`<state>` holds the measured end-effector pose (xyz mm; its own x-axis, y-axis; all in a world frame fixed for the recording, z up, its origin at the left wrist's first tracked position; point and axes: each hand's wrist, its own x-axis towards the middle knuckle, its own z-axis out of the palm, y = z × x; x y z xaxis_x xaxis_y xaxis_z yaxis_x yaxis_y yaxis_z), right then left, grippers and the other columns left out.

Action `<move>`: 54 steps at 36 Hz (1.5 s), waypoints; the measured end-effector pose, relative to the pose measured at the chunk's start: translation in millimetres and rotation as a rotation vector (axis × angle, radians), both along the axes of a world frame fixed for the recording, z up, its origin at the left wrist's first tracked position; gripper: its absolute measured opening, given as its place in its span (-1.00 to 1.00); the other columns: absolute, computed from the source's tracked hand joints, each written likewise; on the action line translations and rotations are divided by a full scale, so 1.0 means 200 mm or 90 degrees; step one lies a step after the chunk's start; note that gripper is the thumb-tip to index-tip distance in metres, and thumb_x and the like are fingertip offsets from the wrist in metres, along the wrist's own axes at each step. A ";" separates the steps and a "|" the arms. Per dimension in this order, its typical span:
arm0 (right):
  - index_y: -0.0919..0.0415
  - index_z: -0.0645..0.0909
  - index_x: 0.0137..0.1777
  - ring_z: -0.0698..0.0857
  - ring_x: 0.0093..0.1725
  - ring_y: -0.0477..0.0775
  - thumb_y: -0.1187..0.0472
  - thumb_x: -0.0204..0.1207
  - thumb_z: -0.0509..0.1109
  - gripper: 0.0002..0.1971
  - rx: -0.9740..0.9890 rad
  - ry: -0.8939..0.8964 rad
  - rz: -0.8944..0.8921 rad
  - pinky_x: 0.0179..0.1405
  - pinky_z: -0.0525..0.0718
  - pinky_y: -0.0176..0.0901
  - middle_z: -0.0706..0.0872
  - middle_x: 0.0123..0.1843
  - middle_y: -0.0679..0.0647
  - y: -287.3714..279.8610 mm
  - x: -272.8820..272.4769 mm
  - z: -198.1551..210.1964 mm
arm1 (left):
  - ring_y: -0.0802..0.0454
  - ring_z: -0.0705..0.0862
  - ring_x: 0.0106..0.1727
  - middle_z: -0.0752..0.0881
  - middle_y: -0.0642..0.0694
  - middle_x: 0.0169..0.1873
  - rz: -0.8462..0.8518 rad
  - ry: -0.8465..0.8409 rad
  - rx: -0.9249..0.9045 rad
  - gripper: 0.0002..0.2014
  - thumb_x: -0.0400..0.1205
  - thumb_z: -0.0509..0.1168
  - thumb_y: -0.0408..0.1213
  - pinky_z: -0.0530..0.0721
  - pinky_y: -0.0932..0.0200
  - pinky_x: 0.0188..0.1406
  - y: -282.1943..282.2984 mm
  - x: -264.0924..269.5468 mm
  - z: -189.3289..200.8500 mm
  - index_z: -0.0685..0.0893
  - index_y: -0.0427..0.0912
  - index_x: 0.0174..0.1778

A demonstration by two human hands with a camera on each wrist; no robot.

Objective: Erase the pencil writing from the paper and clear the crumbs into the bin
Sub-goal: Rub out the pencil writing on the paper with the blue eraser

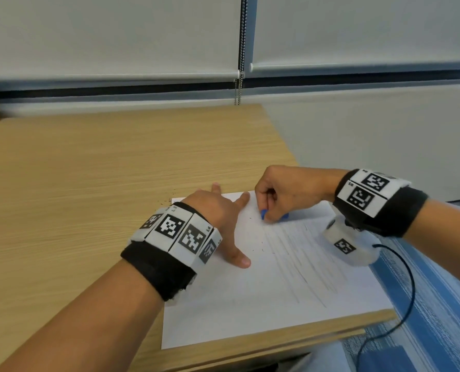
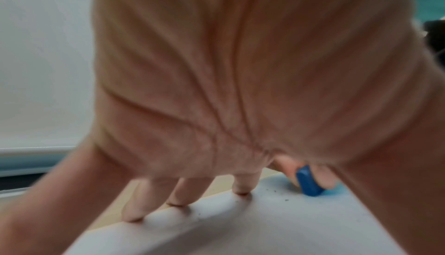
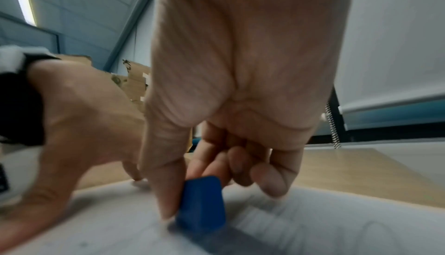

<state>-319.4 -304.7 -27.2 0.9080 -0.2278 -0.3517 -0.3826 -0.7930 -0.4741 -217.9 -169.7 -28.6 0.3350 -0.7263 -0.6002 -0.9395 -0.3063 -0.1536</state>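
Pinching a small blue eraser [image 1: 263,214] against the white pencil-marked paper sheet [image 1: 263,291], the right hand [image 1: 285,194] is working while the left hand [image 1: 218,213] is pressing flat, fingers spread

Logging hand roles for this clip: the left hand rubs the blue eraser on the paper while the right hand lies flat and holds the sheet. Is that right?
No, the hands are swapped. In the head view the right hand pinches the blue eraser against the paper, while the left hand lies flat holding the sheet.
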 end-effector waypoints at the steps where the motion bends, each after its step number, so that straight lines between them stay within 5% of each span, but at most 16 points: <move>1: 0.27 0.74 -0.18 0.61 -0.47 -0.28 0.28 0.35 0.61 -0.89 0.005 0.018 0.017 -0.37 0.62 -0.40 0.76 -0.33 0.02 0.01 0.00 0.00 | -0.38 0.05 0.68 -0.35 -0.25 0.68 0.000 -0.001 0.001 0.31 0.28 0.42 0.46 0.34 -0.26 0.50 0.00 0.00 0.00 -0.46 0.24 0.63; 9: 0.18 0.71 -0.28 0.59 -0.52 -0.31 0.31 0.34 0.60 -0.89 -0.035 -0.017 -0.024 -0.41 0.55 -0.42 0.67 -0.52 -0.19 -0.04 0.02 0.02 | -0.38 0.06 0.68 -0.34 -0.24 0.68 -0.004 -0.009 0.007 0.31 0.27 0.42 0.47 0.37 -0.29 0.48 0.00 0.00 0.00 -0.46 0.25 0.62; 13: 0.24 0.76 -0.22 0.60 -0.47 -0.27 0.27 0.34 0.62 -0.90 -0.001 0.037 0.043 -0.37 0.58 -0.42 0.73 -0.40 -0.08 0.02 0.01 0.03 | -0.40 0.00 0.68 -0.38 -0.24 0.67 0.012 0.000 0.021 0.32 0.28 0.43 0.45 0.34 -0.33 0.52 -0.01 -0.01 0.01 -0.50 0.26 0.59; 17: 0.24 0.74 -0.23 0.60 -0.50 -0.31 0.28 0.34 0.61 -0.90 -0.055 -0.041 -0.030 -0.37 0.56 -0.37 0.70 -0.43 -0.12 -0.03 0.03 0.03 | -0.37 0.03 0.69 -0.41 -0.23 0.66 0.012 -0.001 0.026 0.31 0.29 0.42 0.45 0.36 -0.32 0.51 -0.01 -0.01 0.01 -0.50 0.26 0.59; 23: 0.30 0.76 -0.17 0.63 -0.47 -0.30 0.30 0.36 0.60 -0.89 0.018 0.061 0.066 -0.36 0.61 -0.48 0.75 -0.39 -0.04 0.07 0.00 0.04 | -0.37 0.09 0.67 -0.37 -0.23 0.67 0.008 -0.009 0.029 0.32 0.28 0.43 0.45 0.38 -0.30 0.50 -0.01 -0.01 0.01 -0.49 0.26 0.61; 28: 0.26 0.72 -0.25 0.61 -0.53 -0.29 0.33 0.36 0.58 -0.92 -0.014 -0.007 0.000 -0.38 0.58 -0.41 0.70 -0.50 -0.11 0.01 0.02 0.05 | -0.36 0.10 0.67 -0.40 -0.21 0.67 0.012 -0.011 0.027 0.31 0.28 0.42 0.46 0.37 -0.30 0.51 -0.01 -0.01 0.01 -0.50 0.27 0.59; 31: 0.26 0.73 -0.24 0.60 -0.52 -0.28 0.35 0.35 0.58 -0.92 0.024 0.058 0.060 -0.45 0.56 -0.48 0.75 -0.36 0.09 0.08 -0.01 0.05 | -0.35 0.16 0.66 -0.35 -0.21 0.68 0.003 -0.019 0.022 0.32 0.26 0.42 0.48 0.41 -0.28 0.48 -0.01 -0.01 0.00 -0.48 0.27 0.61; 33: 0.29 0.75 -0.19 0.60 -0.51 -0.30 0.34 0.35 0.60 -0.91 0.031 0.086 0.089 -0.43 0.57 -0.49 0.75 -0.36 0.03 0.10 -0.02 0.05 | -0.35 0.19 0.65 -0.33 -0.22 0.69 -0.002 -0.026 0.019 0.33 0.25 0.42 0.49 0.44 -0.24 0.47 -0.01 -0.01 -0.01 -0.47 0.26 0.61; 38: 0.25 0.69 -0.29 0.56 -0.56 -0.28 0.37 0.34 0.57 -0.91 -0.046 -0.028 0.011 -0.45 0.54 -0.43 0.69 -0.47 -0.03 0.07 0.00 0.04 | -0.34 0.17 0.66 -0.36 -0.22 0.68 0.006 -0.020 0.018 0.30 0.29 0.41 0.47 0.40 -0.23 0.49 -0.01 -0.01 0.00 -0.50 0.26 0.60; 40: 0.28 0.71 -0.25 0.57 -0.55 -0.26 0.36 0.34 0.57 -0.92 -0.014 0.006 0.032 -0.47 0.54 -0.45 0.73 -0.41 0.07 0.10 -0.03 0.04 | -0.33 0.17 0.66 -0.35 -0.21 0.68 0.005 -0.021 0.021 0.31 0.28 0.41 0.47 0.40 -0.22 0.48 -0.01 -0.01 0.00 -0.48 0.25 0.61; 43: 0.24 0.75 -0.22 0.59 -0.51 -0.26 0.31 0.34 0.60 -0.91 0.040 0.097 0.100 -0.40 0.57 -0.40 0.71 -0.43 -0.06 0.15 -0.06 0.04 | -0.34 0.12 0.68 -0.35 -0.20 0.68 0.005 -0.027 0.022 0.32 0.26 0.42 0.48 0.39 -0.23 0.50 -0.01 -0.01 -0.01 -0.46 0.26 0.62; 48: 0.27 0.73 -0.24 0.58 -0.54 -0.26 0.34 0.32 0.60 -0.91 0.005 -0.010 0.008 -0.39 0.55 -0.37 0.68 -0.53 -0.13 0.09 -0.05 0.03 | -0.33 0.12 0.68 -0.37 -0.20 0.68 0.008 -0.024 0.027 0.31 0.28 0.40 0.48 0.37 -0.25 0.51 -0.01 -0.01 0.00 -0.49 0.26 0.60; 54: 0.25 0.76 -0.20 0.62 -0.48 -0.25 0.30 0.33 0.61 -0.90 0.067 0.132 0.107 -0.36 0.57 -0.41 0.76 -0.39 0.00 0.17 -0.10 0.04 | -0.35 0.05 0.69 -0.36 -0.21 0.68 0.011 -0.023 0.031 0.32 0.27 0.43 0.47 0.36 -0.30 0.52 -0.01 -0.01 0.01 -0.49 0.26 0.60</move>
